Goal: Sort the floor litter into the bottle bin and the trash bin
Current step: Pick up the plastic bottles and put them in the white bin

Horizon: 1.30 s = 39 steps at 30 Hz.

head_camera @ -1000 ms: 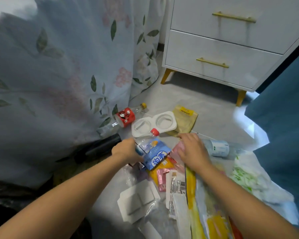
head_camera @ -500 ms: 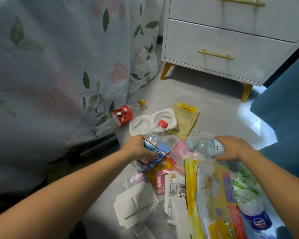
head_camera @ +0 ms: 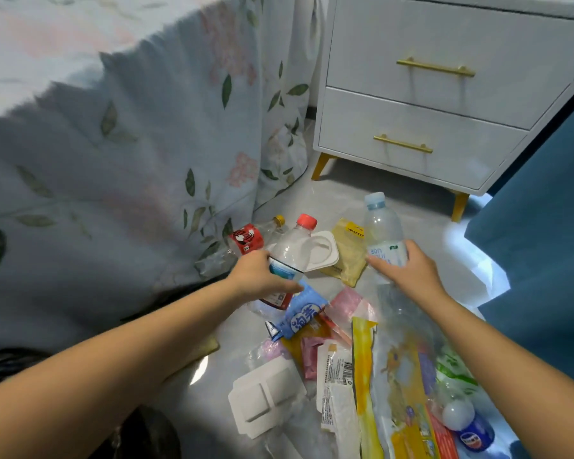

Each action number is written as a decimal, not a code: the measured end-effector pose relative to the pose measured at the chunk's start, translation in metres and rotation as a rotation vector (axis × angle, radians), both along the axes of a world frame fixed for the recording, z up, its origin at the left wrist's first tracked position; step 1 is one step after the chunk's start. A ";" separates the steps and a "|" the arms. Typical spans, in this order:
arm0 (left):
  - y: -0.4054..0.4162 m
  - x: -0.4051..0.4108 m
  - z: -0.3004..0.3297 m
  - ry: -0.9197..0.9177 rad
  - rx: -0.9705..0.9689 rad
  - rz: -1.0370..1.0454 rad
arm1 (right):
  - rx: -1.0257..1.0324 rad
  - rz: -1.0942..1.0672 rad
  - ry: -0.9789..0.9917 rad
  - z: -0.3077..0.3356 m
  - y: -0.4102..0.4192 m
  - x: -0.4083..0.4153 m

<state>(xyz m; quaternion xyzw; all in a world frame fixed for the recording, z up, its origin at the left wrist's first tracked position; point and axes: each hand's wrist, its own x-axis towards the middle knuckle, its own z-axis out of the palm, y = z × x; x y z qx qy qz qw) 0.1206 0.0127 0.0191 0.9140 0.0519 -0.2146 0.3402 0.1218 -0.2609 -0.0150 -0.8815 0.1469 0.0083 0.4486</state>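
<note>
Head view: left hand grips red-cap bottle, now lifted off the wrappers. Right hand grips blue-cap bottle, raised upright from lying flat. Both above floor, centre.

soft, even daylight, brightest in a glare patch on the floor at right; faint shadow under the dresser; bedspread smeared by motion blur; wide-angle bending at edges; dark vignette bottom left
</note>
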 end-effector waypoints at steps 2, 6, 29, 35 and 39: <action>0.013 -0.017 0.031 -0.047 -0.024 0.039 | 0.124 -0.001 0.008 0.024 0.025 -0.008; 0.050 -0.066 0.099 -0.124 -0.046 0.107 | 0.190 0.086 0.002 0.079 0.076 -0.035; 0.291 -0.517 0.214 -0.209 -0.124 0.733 | 0.361 0.718 0.133 0.303 0.378 -0.357; 0.310 -0.573 0.149 -0.012 -0.132 0.797 | 0.285 0.738 0.156 0.264 0.402 -0.399; 0.313 -0.591 0.112 0.083 -0.118 0.831 | 0.232 0.755 0.148 0.255 0.409 -0.404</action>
